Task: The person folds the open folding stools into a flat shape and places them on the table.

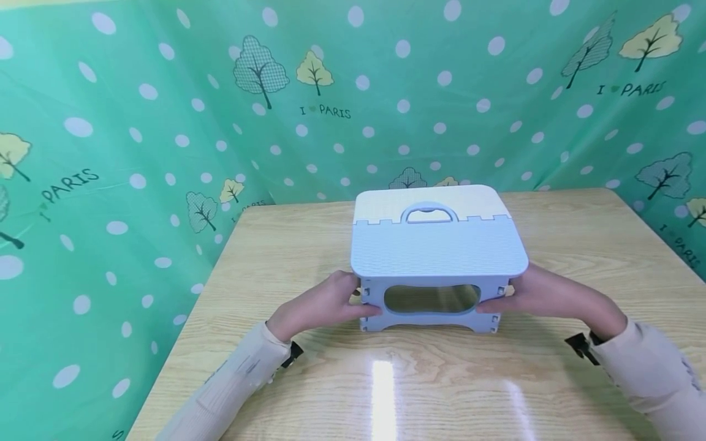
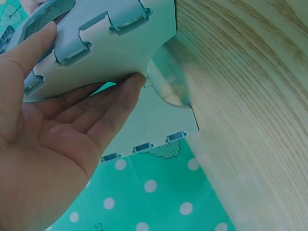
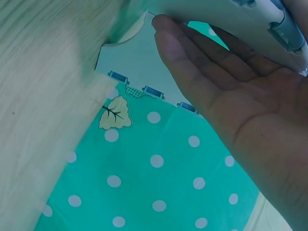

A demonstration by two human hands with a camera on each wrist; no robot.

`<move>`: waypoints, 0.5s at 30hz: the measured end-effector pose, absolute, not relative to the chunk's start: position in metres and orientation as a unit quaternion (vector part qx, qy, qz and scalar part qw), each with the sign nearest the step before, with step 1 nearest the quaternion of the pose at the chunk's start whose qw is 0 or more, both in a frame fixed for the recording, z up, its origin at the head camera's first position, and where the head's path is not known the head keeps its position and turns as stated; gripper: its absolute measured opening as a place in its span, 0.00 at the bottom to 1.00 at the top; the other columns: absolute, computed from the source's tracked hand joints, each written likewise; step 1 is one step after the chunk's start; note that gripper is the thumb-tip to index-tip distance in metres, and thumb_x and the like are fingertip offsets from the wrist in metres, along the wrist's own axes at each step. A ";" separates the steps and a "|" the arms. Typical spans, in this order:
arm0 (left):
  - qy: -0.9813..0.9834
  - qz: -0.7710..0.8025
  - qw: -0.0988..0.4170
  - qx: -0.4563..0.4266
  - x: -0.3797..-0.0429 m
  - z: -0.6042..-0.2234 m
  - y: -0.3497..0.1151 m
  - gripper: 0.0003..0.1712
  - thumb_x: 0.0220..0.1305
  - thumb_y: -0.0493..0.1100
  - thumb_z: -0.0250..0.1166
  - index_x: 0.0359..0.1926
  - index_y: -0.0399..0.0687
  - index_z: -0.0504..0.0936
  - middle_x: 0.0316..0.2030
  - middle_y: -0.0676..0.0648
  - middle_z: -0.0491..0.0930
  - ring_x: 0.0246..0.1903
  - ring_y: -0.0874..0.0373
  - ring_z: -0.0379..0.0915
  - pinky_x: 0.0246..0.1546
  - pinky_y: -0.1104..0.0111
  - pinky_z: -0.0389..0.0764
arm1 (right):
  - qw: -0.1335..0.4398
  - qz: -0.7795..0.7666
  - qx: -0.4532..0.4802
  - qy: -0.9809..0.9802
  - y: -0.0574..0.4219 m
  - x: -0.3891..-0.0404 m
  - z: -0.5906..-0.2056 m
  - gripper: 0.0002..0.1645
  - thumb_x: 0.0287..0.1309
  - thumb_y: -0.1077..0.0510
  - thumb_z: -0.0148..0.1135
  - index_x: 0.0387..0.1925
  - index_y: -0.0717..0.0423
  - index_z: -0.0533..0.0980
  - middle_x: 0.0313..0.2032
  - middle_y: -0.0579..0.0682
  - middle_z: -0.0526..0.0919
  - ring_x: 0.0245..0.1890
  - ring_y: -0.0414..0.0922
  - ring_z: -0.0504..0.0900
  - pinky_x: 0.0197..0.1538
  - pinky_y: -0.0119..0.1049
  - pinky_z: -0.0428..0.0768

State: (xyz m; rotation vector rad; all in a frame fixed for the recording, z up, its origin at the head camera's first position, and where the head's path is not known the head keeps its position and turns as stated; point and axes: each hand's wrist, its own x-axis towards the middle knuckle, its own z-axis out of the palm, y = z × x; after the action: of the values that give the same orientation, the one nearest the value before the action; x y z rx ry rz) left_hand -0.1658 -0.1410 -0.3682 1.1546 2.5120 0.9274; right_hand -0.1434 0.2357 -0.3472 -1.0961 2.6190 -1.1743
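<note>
A folding step stool [image 1: 436,248] with a white and light blue top stands unfolded on the table. An arched carry handle [image 1: 429,208] is set in its top, and the front leg panel [image 1: 432,319] has a wide oval opening. My left hand [image 1: 334,298] grips the left side, thumb along the front panel and fingers against the side panel [image 2: 115,53], as the left wrist view shows. On the opposite side my right hand [image 1: 543,293] holds the stool the same way, thumb on the front; its fingers reach under the side panel [image 3: 216,19] in the right wrist view.
The wood-grain table [image 1: 287,245] extends on both sides of the stool and in front of it. A green dotted cloth [image 1: 331,79] with tree prints hangs behind the table and along its left side. Light reflects off the tabletop near the front.
</note>
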 end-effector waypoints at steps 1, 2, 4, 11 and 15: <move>0.856 0.314 0.114 0.394 -0.166 -0.368 -0.141 0.34 0.64 0.55 0.69 0.66 0.53 0.67 0.49 0.59 0.81 0.43 0.69 0.78 0.44 0.72 0.80 | 0.035 -0.383 -0.355 0.852 0.235 -0.144 -0.347 0.69 0.47 0.53 0.80 0.78 0.40 0.42 0.73 0.49 0.51 0.67 0.33 0.54 0.60 0.19 0.59; 0.857 0.311 0.114 0.396 -0.166 -0.368 -0.141 0.34 0.64 0.55 0.69 0.66 0.52 0.67 0.48 0.59 0.82 0.42 0.69 0.78 0.43 0.72 0.80 | 0.035 -0.385 -0.354 0.851 0.235 -0.144 -0.348 0.69 0.46 0.53 0.80 0.78 0.40 0.42 0.73 0.49 0.51 0.67 0.34 0.53 0.60 0.19 0.59; 0.856 0.308 0.115 0.400 -0.166 -0.368 -0.142 0.34 0.65 0.55 0.68 0.67 0.52 0.66 0.48 0.60 0.81 0.42 0.69 0.77 0.43 0.72 0.79 | 0.036 -0.388 -0.352 0.851 0.235 -0.145 -0.348 0.69 0.46 0.52 0.80 0.78 0.39 0.42 0.73 0.49 0.50 0.68 0.35 0.53 0.60 0.18 0.59; 0.851 0.313 0.128 0.402 -0.164 -0.366 -0.143 0.37 0.67 0.54 0.66 0.71 0.56 0.61 0.49 0.60 0.80 0.41 0.68 0.76 0.43 0.71 0.79 | 0.041 -0.395 -0.352 0.848 0.234 -0.144 -0.352 0.68 0.48 0.53 0.79 0.78 0.39 0.42 0.73 0.51 0.50 0.67 0.38 0.55 0.60 0.20 0.62; 0.850 0.313 0.128 0.405 -0.164 -0.366 -0.143 0.36 0.68 0.54 0.66 0.70 0.54 0.61 0.49 0.58 0.80 0.41 0.67 0.76 0.41 0.72 0.79 | 0.040 -0.394 -0.354 0.847 0.235 -0.144 -0.352 0.68 0.49 0.54 0.79 0.78 0.40 0.41 0.73 0.52 0.50 0.67 0.39 0.55 0.60 0.20 0.61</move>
State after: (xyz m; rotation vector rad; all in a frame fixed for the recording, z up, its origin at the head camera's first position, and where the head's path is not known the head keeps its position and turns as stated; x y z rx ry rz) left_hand -0.1636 -0.1430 -0.3663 1.1772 2.4717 0.9116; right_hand -0.1435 0.2348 -0.3518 -1.0853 2.5953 -1.2070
